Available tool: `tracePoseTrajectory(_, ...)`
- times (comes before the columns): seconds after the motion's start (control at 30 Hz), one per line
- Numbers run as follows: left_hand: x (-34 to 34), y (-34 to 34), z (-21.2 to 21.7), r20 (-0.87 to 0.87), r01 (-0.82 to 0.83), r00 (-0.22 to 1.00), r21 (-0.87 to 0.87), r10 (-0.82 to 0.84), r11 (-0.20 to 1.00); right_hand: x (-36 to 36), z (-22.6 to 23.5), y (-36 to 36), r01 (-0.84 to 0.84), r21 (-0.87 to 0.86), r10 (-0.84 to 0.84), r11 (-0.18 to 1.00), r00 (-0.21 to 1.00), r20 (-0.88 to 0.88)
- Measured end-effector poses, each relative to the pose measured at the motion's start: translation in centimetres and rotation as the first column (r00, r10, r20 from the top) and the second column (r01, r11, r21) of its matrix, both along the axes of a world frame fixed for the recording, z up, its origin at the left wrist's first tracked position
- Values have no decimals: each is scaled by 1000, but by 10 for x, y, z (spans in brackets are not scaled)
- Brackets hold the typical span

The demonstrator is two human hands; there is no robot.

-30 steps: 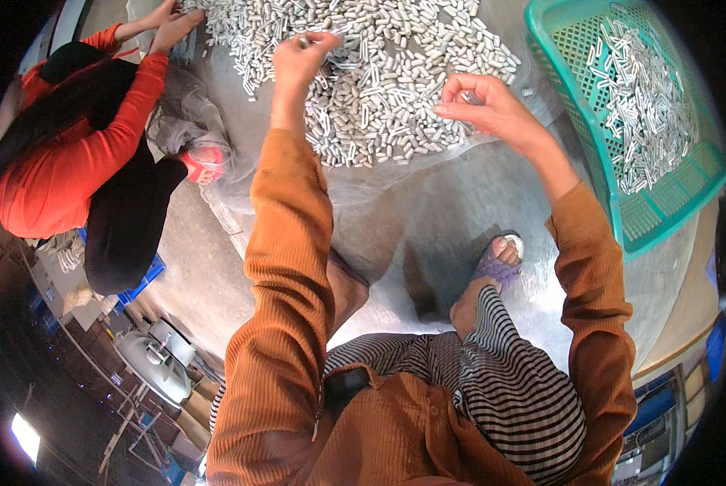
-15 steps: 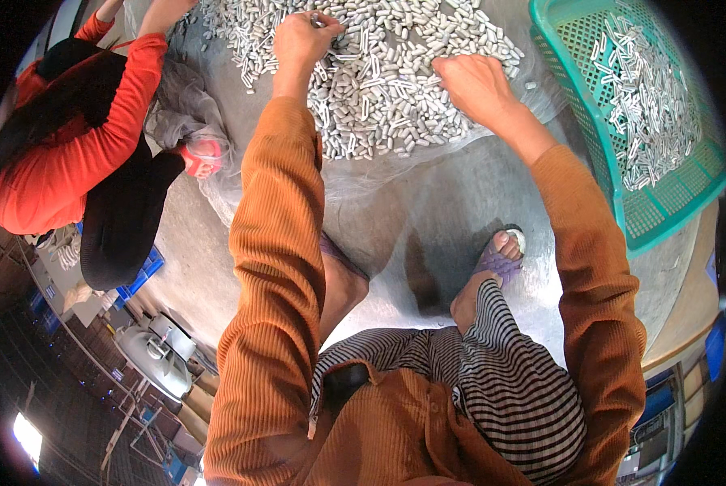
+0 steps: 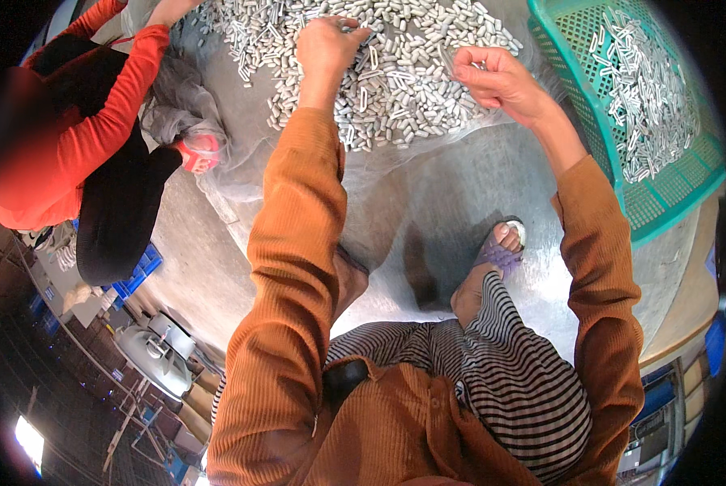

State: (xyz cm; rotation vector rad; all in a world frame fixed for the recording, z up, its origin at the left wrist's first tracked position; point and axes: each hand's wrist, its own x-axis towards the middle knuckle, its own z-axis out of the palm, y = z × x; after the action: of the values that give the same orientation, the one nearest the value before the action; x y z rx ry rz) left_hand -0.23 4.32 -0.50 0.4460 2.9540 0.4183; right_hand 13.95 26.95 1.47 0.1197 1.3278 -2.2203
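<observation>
A big heap of small silvery metal pieces [image 3: 403, 73] lies on a grey sheet on the floor in front of me. My left hand [image 3: 327, 44] reaches into the heap's top with fingers curled around some pieces. My right hand [image 3: 499, 77] hovers over the heap's right edge, fingers pinched on a small metal piece. Both my sleeves are orange-brown. A green plastic basket [image 3: 663, 198] at the right holds several more of the same metal pieces [image 3: 646, 105].
A person in a red top [image 3: 63, 154] crouches at the left, a hand reaching into the heap's far left. My foot in a purple sandal [image 3: 501, 247] rests on the grey sheet. Blue crates [image 3: 136, 275] and metal gear sit at the lower left.
My right hand has lifted off the heap and drawn right, pinching a piece. My left hand stays in the heap's top. The view has shifted slightly.
</observation>
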Motion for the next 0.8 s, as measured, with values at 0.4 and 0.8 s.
tracePoseTrajectory(0.4, -10, -9, -1, 21, 14, 1000, -94, -12, 995, 31, 22, -9, -229, 289, 301, 929, 924, -236)
tracePoseTrajectory(0.8, -14, -21, 29, 722, -442, 689, 346, 67, 828, 62, 23, 7, -159, 330, 257, 931, 925, -279)
